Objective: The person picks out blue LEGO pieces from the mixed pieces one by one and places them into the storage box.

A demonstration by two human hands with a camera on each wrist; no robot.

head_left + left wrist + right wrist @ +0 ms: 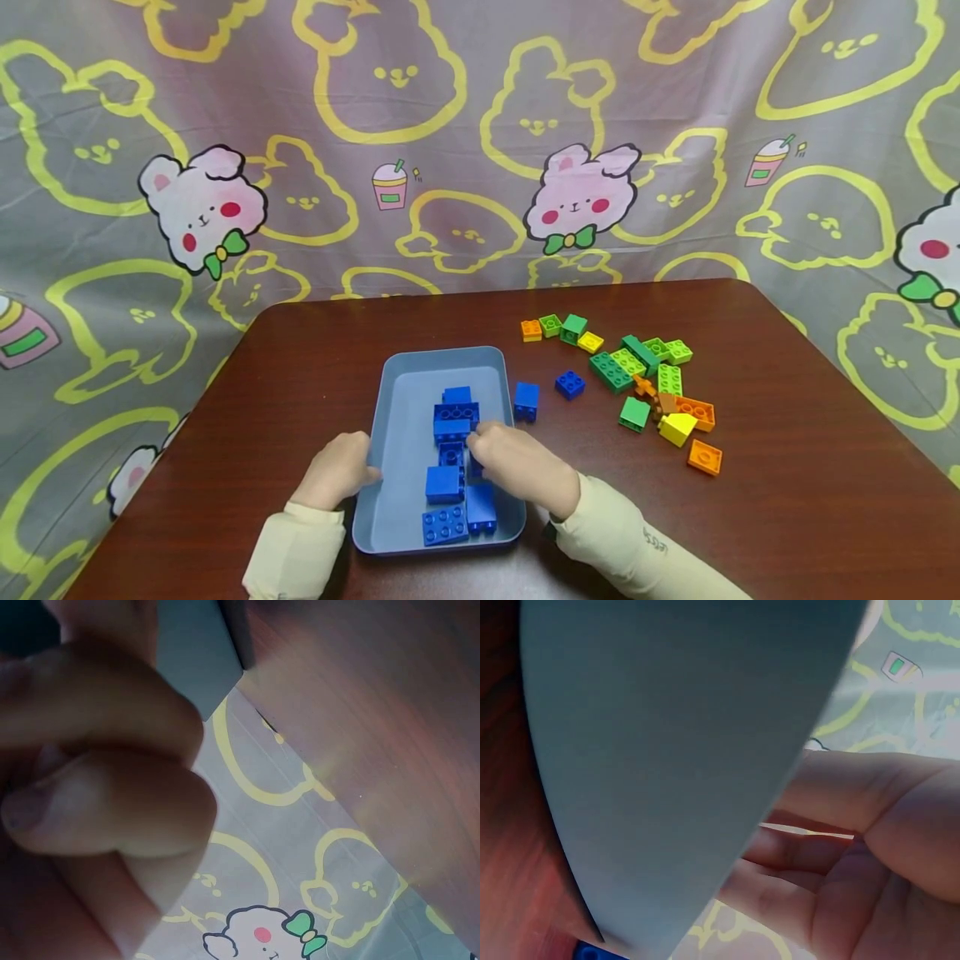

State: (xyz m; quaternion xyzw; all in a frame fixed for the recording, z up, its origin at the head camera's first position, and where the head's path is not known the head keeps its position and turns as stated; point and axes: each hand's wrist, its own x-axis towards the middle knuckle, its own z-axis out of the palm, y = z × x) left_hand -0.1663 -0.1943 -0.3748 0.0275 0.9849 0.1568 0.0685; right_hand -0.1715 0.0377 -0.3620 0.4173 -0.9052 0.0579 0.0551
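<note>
A grey-blue tray [405, 533] lies on the table with several blue toy bricks [445, 483] in its right half. My left hand [339, 469] grips the tray's left rim, thumb over the edge; in the left wrist view its curled fingers [150, 802] overlap the tray's corner. Reaching over the right wall, my right hand [517, 462] has its fingertips down among the blue bricks, right at the end of a middle brick [452, 431]. The right wrist view shows the tray wall [675, 765] covering those fingertips, so I cannot tell whether they pinch a brick.
Just right of the tray stand a tall blue brick [527, 400] and a small blue brick [570, 384]. Farther right lie scattered green bricks [611, 372], yellow bricks [677, 428] and orange bricks [705, 457]. A patterned curtain [465, 167] hangs behind the brown table [300, 367].
</note>
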